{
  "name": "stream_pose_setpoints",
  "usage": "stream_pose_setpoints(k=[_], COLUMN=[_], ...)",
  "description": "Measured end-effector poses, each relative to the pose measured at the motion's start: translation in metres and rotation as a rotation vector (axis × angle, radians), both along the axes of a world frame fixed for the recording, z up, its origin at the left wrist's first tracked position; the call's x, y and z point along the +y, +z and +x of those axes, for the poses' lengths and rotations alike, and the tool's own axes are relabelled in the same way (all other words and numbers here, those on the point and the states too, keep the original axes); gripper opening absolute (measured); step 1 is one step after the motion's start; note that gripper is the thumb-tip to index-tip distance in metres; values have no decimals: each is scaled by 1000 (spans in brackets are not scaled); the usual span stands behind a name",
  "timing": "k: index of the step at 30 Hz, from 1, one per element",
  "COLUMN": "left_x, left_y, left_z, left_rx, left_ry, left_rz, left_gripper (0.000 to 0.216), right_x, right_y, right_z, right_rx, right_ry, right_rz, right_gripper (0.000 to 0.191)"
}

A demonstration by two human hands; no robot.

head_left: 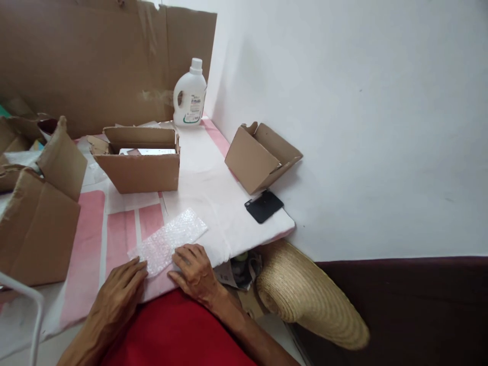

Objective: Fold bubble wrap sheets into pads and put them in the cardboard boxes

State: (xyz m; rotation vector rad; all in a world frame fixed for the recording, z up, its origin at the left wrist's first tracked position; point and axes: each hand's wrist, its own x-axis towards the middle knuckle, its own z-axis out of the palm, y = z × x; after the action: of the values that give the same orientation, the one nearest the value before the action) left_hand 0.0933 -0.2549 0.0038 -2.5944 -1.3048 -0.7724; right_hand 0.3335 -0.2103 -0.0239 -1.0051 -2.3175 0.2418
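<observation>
A flat piece of bubble wrap (173, 238) lies slantwise on the pink and white cloth near the table's front edge. My left hand (122, 285) rests at its near left corner, with the fingers stretched out and their tips touching the wrap. Along the near right edge lies my right hand (195, 269), its fingertips on the wrap and the thumb spread apart from the fingers. Neither hand appears to grip the sheet. Whether anything is inside the bubble wrap I cannot tell.
Beyond the wrap stands an open carton (141, 173) with white items inside. Larger open boxes (41, 223) fill the left. At right are a tilted carton (255, 157), a black phone-like slab (264, 206) and a straw hat (305, 295). A white jug (190, 99) stands behind.
</observation>
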Motion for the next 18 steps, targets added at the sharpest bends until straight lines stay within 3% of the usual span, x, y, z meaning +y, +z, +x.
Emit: stream_pose_setpoints(k=[3, 5, 9, 13, 18], left_x=[9, 19, 47, 79, 102], left_y=[21, 34, 46, 38, 11], left_z=[15, 30, 54, 63, 64], left_rx=[-28, -43, -19, -8, -3], left_ry=[-34, -70, -168, -246, -223], left_rz=[-18, -34, 3, -99, -149], left_gripper=[21, 22, 24, 23, 20], right_x=[-3, -4, -6, -6, -6], right_y=[1, 0, -4, -5, -7], right_z=[-4, -4, 0, 2, -4], right_rx=[41, 89, 163, 212, 269], right_ry=[-42, -61, -45, -23, -100], right_rz=[-9, -11, -42, -94, -135], right_gripper=[30, 21, 15, 16, 18])
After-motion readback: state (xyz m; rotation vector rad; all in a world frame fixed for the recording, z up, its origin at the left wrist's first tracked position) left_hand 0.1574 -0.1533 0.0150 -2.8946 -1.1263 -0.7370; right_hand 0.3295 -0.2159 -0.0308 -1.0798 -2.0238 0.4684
